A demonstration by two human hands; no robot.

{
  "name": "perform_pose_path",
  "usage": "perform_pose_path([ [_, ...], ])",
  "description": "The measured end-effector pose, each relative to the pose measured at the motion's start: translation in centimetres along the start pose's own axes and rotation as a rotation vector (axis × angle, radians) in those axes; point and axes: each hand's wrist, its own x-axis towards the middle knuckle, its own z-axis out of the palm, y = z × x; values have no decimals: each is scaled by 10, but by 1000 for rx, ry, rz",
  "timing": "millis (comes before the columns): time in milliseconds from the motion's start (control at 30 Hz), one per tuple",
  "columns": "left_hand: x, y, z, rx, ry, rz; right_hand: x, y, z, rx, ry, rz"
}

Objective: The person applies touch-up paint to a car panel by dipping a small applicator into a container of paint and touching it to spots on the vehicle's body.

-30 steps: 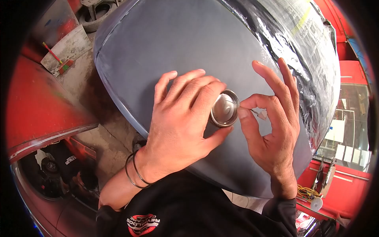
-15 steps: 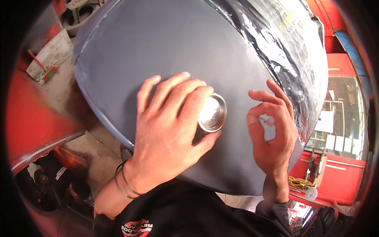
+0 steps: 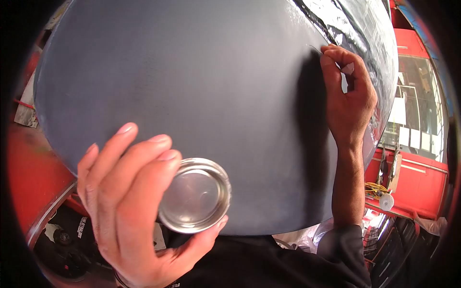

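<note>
My left hand (image 3: 137, 206) grips a small round metal cup (image 3: 197, 197) between thumb and fingers, its open top facing up toward me. Inside the cup the shiny bottom shows; I cannot tell whether any liquid is in it. Over the right side of a grey car panel (image 3: 206, 91), my right hand (image 3: 348, 77) is closed in a pinch. A thin, curved, hair-like strand seems to stick out from its fingertips, too fine to name. That hand casts a long dark shadow on the panel.
Shiny plastic sheeting (image 3: 370, 62) covers the area beyond the panel's right edge. A red car body (image 3: 33, 168) stands at the left. On the right are a red vehicle (image 3: 418, 182) with a window and a coiled yellow cable (image 3: 374, 189).
My left hand has brought the metal cup closer to me, down and left. My right hand has moved up and forward over the panel, still pinched. The view has shifted over the panel.
</note>
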Motion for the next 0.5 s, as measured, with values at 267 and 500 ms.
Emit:
perform_pose_path([
  [267,-3,-13,-5,-42,-50,72,-3,-2,5,-22,18,41],
  [500,-5,-10,-6,-23,-43,65,-4,-1,7,-25,24,63],
])
